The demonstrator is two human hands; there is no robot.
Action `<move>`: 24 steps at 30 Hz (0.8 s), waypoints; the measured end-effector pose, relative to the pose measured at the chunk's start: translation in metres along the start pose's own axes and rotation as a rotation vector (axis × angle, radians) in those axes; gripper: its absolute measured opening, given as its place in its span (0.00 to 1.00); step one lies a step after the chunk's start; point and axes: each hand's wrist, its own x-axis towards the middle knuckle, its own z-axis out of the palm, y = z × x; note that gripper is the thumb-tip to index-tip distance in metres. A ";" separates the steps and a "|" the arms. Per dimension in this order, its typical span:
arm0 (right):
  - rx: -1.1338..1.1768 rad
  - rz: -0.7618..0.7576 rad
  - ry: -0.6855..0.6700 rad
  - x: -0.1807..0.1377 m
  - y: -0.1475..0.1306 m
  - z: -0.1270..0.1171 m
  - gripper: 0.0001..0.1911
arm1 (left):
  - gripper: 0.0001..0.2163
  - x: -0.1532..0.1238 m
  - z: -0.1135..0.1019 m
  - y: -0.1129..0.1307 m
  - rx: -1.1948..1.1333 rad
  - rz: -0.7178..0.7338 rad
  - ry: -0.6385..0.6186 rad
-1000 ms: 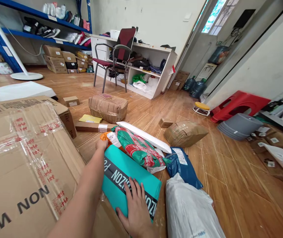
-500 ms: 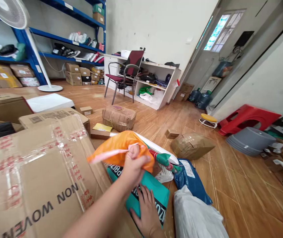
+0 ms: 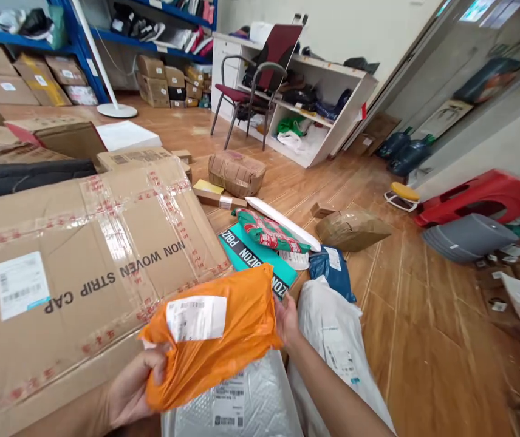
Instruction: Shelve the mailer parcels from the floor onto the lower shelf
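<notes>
Orange parcel (image 3: 212, 337) now up off the floor pile, label facing us; our left hand (image 3: 130, 391) and right hand (image 3: 287, 318) grip its ends, near the big box (image 3: 82, 267).

A parcel stockroom: blue shelving (image 3: 78, 36) of shoes, stacked cartons (image 3: 160, 79), mailer bags (image 3: 333, 328) strewn over the floor

My storeroom, daylit and cluttered

Warm wooden floor (image 3: 424, 340) runs under me; blue shelving (image 3: 82, 36) lines the upper left beside a white fan stand (image 3: 105, 79). At top centre a maroon chair (image 3: 264, 73) fronts a white counter (image 3: 328, 103); a red stool (image 3: 488, 194) lies at right.
</notes>
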 end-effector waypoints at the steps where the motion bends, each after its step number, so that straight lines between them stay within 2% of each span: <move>1: 0.088 0.083 -0.048 -0.008 -0.001 0.000 0.44 | 0.26 -0.005 -0.013 -0.010 -0.010 -0.076 0.002; 3: 0.178 0.218 -0.134 -0.031 -0.001 -0.003 0.40 | 0.22 -0.011 -0.033 -0.030 -0.022 -0.186 0.006; 5: 0.171 0.231 -0.180 -0.066 0.003 -0.014 0.40 | 0.16 -0.011 -0.049 -0.043 0.004 -0.241 -0.006; 7: 0.145 0.213 -0.234 -0.112 0.016 -0.035 0.38 | 0.08 -0.005 -0.066 -0.046 0.087 -0.286 -0.018; 8: 0.123 0.274 -0.285 -0.136 0.025 -0.048 0.35 | 0.04 0.000 -0.075 -0.045 0.178 -0.319 0.007; 9: 0.048 0.415 -0.373 -0.159 0.035 -0.062 0.32 | 0.03 0.005 -0.083 -0.042 0.314 -0.362 0.064; 10: -0.087 0.565 -0.496 -0.178 0.044 -0.075 0.28 | 0.05 0.011 -0.091 -0.039 0.496 -0.406 0.144; 11: -0.244 0.644 -0.551 -0.193 0.051 -0.086 0.22 | 0.05 0.015 -0.098 -0.036 0.705 -0.453 0.215; 12: -0.372 0.656 -0.515 -0.201 0.057 -0.094 0.20 | 0.05 0.019 -0.104 -0.034 0.905 -0.502 0.260; 14: -0.549 0.464 -0.269 -0.201 0.060 -0.098 0.20 | 0.13 0.021 -0.113 -0.031 1.150 -0.566 0.262; 15: -0.589 0.329 -0.148 -0.194 0.060 -0.093 0.21 | 0.16 0.020 -0.115 -0.030 1.174 -0.561 0.234; 16: -0.615 0.224 -0.091 -0.184 0.058 -0.083 0.21 | 0.18 0.019 -0.117 -0.030 1.146 -0.539 0.208; 17: -0.647 0.173 -0.130 -0.173 0.057 -0.069 0.21 | 0.19 0.017 -0.118 -0.029 1.089 -0.505 0.187; 19: -0.664 0.195 -0.315 -0.152 0.057 -0.034 0.25 | 0.23 0.015 -0.117 -0.030 0.964 -0.399 0.147; 21: -0.598 0.206 -0.509 -0.139 0.060 0.004 0.34 | 0.32 0.014 -0.110 -0.032 0.876 -0.315 0.107; 24: -0.399 0.235 -0.695 -0.132 0.066 0.042 0.46 | 0.38 0.015 -0.087 -0.039 0.947 -0.210 0.092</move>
